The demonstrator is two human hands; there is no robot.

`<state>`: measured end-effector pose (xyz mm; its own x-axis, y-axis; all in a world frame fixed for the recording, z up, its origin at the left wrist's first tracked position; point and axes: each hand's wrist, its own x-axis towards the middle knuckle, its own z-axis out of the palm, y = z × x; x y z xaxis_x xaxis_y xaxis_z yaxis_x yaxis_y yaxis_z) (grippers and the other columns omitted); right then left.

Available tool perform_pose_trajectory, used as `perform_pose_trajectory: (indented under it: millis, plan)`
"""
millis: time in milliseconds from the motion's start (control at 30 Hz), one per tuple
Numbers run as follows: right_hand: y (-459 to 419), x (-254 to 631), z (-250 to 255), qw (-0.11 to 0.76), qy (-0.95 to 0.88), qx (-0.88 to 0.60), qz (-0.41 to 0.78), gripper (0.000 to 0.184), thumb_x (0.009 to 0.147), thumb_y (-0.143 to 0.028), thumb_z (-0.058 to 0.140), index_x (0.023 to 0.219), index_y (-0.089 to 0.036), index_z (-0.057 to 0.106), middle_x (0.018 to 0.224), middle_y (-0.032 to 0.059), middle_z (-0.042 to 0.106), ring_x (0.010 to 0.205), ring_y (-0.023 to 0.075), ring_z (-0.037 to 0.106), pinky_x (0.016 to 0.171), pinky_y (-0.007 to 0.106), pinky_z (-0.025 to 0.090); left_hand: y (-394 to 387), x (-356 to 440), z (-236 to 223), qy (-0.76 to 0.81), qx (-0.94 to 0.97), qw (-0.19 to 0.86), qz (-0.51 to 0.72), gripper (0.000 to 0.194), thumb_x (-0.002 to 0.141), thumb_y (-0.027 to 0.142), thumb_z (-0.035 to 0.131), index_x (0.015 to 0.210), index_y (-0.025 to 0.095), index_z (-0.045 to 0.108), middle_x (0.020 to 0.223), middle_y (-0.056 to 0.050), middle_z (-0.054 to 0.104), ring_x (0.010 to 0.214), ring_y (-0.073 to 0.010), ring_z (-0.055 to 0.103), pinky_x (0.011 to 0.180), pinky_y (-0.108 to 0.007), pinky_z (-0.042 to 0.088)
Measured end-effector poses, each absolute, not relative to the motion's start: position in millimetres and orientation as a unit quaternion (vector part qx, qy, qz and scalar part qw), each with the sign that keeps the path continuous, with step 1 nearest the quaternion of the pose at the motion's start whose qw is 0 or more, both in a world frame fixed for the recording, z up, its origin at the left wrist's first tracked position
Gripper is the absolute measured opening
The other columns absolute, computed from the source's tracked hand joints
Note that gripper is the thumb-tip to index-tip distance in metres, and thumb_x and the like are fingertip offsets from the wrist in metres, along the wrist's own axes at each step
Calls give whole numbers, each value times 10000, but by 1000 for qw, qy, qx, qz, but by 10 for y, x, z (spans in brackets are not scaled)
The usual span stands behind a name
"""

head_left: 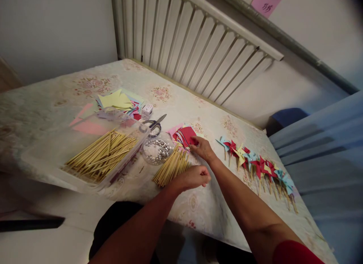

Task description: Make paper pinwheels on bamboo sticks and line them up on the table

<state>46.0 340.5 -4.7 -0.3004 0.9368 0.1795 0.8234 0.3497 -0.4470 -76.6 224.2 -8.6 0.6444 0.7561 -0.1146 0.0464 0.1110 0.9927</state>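
My right hand (202, 148) is at the edge of a small stack of cut paper, its thumb and fingers closed on the corner of the top red paper sheet (187, 134). Nearer to me, my left hand (195, 177) is curled closed; whatever it may hold is hidden. Beside its wrist lies a bundle of thin wooden sticks (171, 166). Just left of the bundle, a clear round dish holds many small shiny metal pieces (157, 151). Scissors (155, 125) with dark handles lie behind the dish, their blades apart.
A clear plastic box (98, 187) full of sticks stands at left. Behind it are coloured paper sheets (116, 100) and a small white box (146, 111). Finished paper pinwheels (259, 166) lie in a row at right. A radiator (193, 41) and blue curtain (320, 154) border the table.
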Motion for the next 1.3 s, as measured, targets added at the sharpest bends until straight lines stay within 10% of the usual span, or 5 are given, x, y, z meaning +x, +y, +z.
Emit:
perform_pose_trajectory:
  millis: [1300]
  plan:
    - [3583, 706, 270, 385, -614, -688, -33, 392, 826, -298, 392, 909, -146, 743, 851, 120, 736, 758, 233, 623, 733, 314, 415, 2259, -778, -55, 365, 589, 658, 295, 128, 724, 269, 503, 769, 166, 563, 683, -6, 596, 640, -136, 570, 582, -245, 394]
